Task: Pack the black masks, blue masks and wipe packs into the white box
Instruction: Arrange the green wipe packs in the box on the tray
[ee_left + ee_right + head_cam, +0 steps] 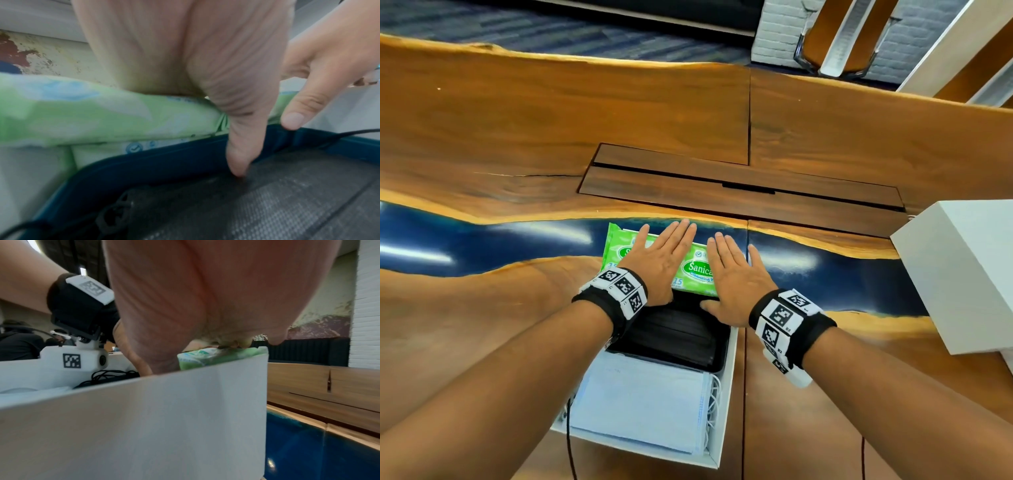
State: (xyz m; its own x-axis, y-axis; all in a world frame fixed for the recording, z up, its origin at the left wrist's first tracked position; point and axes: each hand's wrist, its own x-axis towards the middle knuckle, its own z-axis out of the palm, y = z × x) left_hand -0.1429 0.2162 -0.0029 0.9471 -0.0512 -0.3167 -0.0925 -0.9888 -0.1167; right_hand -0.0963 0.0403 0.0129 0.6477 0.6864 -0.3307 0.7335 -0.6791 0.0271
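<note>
The white box (726, 404) lies open on the table in front of me. Blue masks (640, 401) fill its near end and black masks (674, 335) its middle. Green wipe packs (697, 270) sit at its far end. My left hand (661, 253) and right hand (732, 267) lie flat on the wipe packs, fingers straight. In the left wrist view the left palm (164, 56) presses the green packs (82, 118), and its thumb touches the black masks (287, 194). The right wrist view shows the box's outer wall (144, 426) with the green pack (216, 358) under the right palm.
The box's white lid (962, 274) stands at the right on the wood and blue resin table (551, 137). A dark hatch panel (739, 181) lies just beyond the box. A black cable (570, 445) runs along the box's left side.
</note>
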